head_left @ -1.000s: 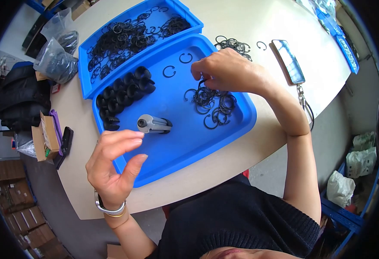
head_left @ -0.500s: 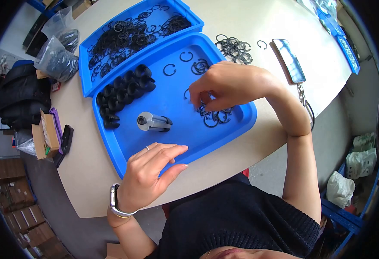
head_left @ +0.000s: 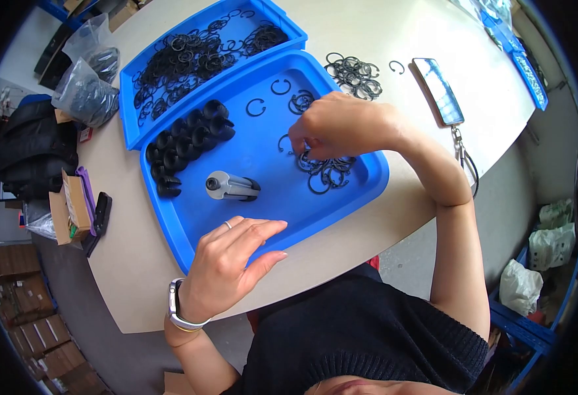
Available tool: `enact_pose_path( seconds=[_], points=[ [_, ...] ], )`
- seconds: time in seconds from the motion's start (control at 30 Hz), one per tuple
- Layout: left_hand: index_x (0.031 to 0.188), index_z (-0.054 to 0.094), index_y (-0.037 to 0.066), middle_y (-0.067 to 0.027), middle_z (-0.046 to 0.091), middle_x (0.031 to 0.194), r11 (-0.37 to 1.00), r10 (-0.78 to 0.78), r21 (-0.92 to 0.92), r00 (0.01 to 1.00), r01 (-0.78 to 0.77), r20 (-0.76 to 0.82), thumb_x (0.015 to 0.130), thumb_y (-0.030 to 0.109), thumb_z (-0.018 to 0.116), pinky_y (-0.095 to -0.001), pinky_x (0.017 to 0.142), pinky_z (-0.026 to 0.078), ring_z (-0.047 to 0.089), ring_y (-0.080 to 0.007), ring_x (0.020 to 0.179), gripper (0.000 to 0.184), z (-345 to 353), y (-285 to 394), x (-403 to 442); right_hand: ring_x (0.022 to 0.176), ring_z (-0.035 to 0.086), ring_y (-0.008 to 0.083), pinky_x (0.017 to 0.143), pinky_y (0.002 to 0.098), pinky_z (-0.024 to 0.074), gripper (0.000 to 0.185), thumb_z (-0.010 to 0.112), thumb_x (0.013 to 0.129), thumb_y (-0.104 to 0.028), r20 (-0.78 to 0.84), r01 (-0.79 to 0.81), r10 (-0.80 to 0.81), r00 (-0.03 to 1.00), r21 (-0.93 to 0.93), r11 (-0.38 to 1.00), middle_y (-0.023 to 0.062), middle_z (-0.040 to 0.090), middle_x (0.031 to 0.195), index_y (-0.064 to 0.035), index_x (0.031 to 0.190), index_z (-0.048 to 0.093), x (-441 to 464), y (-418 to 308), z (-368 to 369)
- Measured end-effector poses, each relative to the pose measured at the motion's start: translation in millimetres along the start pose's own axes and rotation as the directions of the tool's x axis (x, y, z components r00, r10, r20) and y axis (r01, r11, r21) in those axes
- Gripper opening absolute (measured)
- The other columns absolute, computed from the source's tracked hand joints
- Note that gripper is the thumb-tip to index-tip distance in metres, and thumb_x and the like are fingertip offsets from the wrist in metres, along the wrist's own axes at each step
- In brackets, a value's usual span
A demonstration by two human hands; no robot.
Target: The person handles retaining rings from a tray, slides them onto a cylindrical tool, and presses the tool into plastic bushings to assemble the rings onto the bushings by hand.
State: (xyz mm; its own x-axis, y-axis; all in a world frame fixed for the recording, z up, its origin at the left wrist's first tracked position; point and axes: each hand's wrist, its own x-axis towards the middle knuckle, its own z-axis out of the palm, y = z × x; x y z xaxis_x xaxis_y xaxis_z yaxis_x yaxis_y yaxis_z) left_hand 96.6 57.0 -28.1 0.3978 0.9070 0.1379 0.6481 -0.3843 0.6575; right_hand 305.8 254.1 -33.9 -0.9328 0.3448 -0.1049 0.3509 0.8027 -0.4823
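the right hand curls its fingers down at the black rings; whether they pinch one, i cannot tell. the rings are thin, overlapping, some visibly gapped, heaped at the right of the blue tray. the left hand, thumb and fingertips parted, overlaps the near rim.

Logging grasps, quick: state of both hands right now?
Left hand: open, no object visible in it.
Right hand: curled over the black rings; whether holding any cannot be told.
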Motion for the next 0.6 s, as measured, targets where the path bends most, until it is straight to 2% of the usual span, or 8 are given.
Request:
enact_pose_path(
  seconds=[0.13, 0.2, 0.23, 0.3, 0.4, 0.53, 0.6],
  points=[
    [0.115, 0.066, 0.000, -0.0147, 0.072, 0.100, 1.000, 0.002, 0.004, 1.000, -0.002, 0.003, 0.081, 0.012, 0.081, -0.0386, 0.077, 0.055, 0.070, -0.0308, 0.087, 0.039, -0.2, -0.4, 0.2, 0.086, 0.072, 0.0318, 0.079, 0.0420, 0.0559, 0.012, 0.067, 0.084, -0.011, -0.058, -0.023, 0.020, 0.998, -0.053, 0.998, 0.0147, 0.073, 0.083, -0.0041, 0.090, 0.075, 5.2, 1.7, 2.2],
    [0.115, 0.066, 0.000, -0.0147, 0.072, 0.100, 1.000, 0.001, 0.004, 1.000, -0.001, 0.004, 0.081, 0.012, 0.081, -0.0387, 0.077, 0.055, 0.070, -0.0309, 0.087, 0.039, 0.1, -0.9, 0.2, 0.085, 0.072, 0.0301, 0.079, 0.0407, 0.0557, 0.012, 0.069, 0.084, -0.014, 0.116, -0.154, 0.199, 0.973, -0.318, 0.935, 0.0130, 0.073, 0.082, -0.0061, 0.089, 0.076, 8.9, 1.1, 2.5],
    [0.115, 0.066, 0.000, -0.0148, 0.072, 0.100, 1.000, -0.002, 0.004, 1.000, 0.002, 0.005, 0.081, 0.012, 0.081, -0.0388, 0.078, 0.055, 0.070, -0.0309, 0.087, 0.039, 0.1, -1.1, 0.2, 0.085, 0.072, 0.0301, 0.079, 0.0407, 0.0557, 0.012, 0.069, 0.084, -0.014, 0.116, -0.154, 0.200, 0.973, -0.318, 0.936, 0.0130, 0.073, 0.082, -0.0061, 0.089, 0.076, 7.0, 2.3, 0.8],
    [0.115, 0.066, 0.000, -0.0148, 0.072, 0.100, 1.000, -0.002, 0.006, 1.000, 0.002, 0.009, 0.081, 0.012, 0.081, -0.0390, 0.078, 0.055, 0.069, -0.0310, 0.087, 0.039, -0.3, -0.6, 0.5, 0.080, 0.073, 0.0265, 0.074, 0.0367, 0.0547, 0.012, 0.070, 0.086, -0.014, 0.165, -0.006, 0.008, 0.986, -0.012, 1.000, 0.0085, 0.075, 0.083, -0.0065, 0.092, 0.076, 1.3, 5.3, -4.6],
    [0.115, 0.066, 0.000, -0.0150, 0.072, 0.100, 1.000, -0.005, 0.005, 1.000, 0.005, 0.015, 0.081, 0.012, 0.081, -0.0391, 0.078, 0.055, 0.069, -0.0311, 0.087, 0.039, 0.2, -0.7, -0.1, 0.080, 0.072, 0.0261, 0.073, 0.0364, 0.0545, 0.013, 0.070, 0.085, -0.015, 0.084, -0.017, 0.017, 0.996, -0.004, 1.000, 0.0088, 0.075, 0.083, -0.0062, 0.093, 0.076, 0.4, 5.3, -6.4],
    [0.115, 0.066, 0.000, -0.0153, 0.072, 0.100, 1.000, -0.014, 0.002, 0.999, 0.014, 0.029, 0.081, 0.012, 0.081, -0.0391, 0.078, 0.055, 0.069, -0.0313, 0.087, 0.039, 0.5, -0.5, 0.0, 0.080, 0.072, 0.0261, 0.073, 0.0363, 0.0543, 0.014, 0.071, 0.085, -0.016, 0.097, -0.014, 0.017, 0.995, -0.042, 0.999, 0.0093, 0.075, 0.083, -0.0063, 0.094, 0.076, 3.2, 14.2, -4.5],
    [0.115, 0.066, 0.000, -0.0153, 0.072, 0.100, 1.000, -0.013, 0.003, 0.999, 0.012, 0.030, 0.082, 0.012, 0.081, -0.0391, 0.079, 0.055, 0.069, -0.0314, 0.087, 0.039, -0.2, -0.9, 0.2, 0.078, 0.072, 0.0250, 0.071, 0.0355, 0.0538, 0.015, 0.071, 0.086, -0.016, 0.199, 0.048, -0.089, 0.976, 0.200, 0.979, 0.0091, 0.074, 0.082, -0.0057, 0.095, 0.076, 2.0, 8.5, -10.5]
  ],
)
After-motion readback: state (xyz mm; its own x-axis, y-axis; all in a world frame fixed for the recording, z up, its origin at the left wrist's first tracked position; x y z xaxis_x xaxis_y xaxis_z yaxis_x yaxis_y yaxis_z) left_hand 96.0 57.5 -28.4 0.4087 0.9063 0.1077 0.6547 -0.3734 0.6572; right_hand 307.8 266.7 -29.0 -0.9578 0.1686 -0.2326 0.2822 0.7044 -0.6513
